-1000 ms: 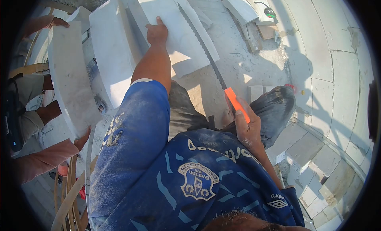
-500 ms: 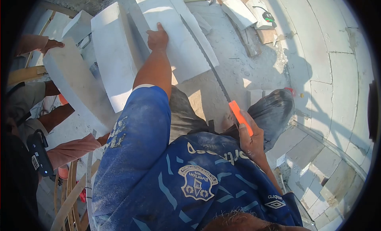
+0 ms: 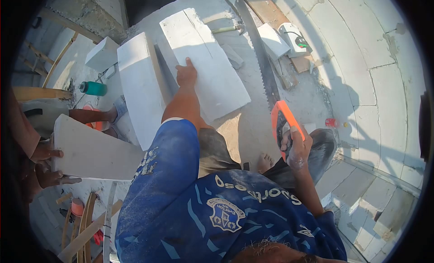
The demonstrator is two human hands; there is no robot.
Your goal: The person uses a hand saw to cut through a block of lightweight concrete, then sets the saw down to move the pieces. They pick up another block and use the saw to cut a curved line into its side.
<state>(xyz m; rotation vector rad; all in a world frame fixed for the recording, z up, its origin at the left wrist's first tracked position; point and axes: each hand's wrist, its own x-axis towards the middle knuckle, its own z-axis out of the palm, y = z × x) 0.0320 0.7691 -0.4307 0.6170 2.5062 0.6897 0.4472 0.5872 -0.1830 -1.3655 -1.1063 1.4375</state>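
Note:
My left hand (image 3: 186, 74) grips the left edge of a long white block (image 3: 214, 77), its thumb stretched along the top. A thin dark line runs lengthwise down the far part of that block. In my right hand (image 3: 297, 147) is the orange handle of a handsaw (image 3: 258, 46). The toothed blade points away from me, to the right of the block and apart from it. Another long white block (image 3: 141, 86) lies beside my left forearm.
At left, a co-worker's hands (image 3: 47, 165) hold a white block (image 3: 97, 150). A green bottle (image 3: 93, 88) stands near the co-worker's foot. Beyond my block lie a hammer (image 3: 226, 29) and a tape measure (image 3: 300, 42). A block wall (image 3: 361, 77) curves along the right.
My right hand has swung the saw off the block to the right. My left hand stays on the block. The co-worker's block has turned and moved nearer to me.

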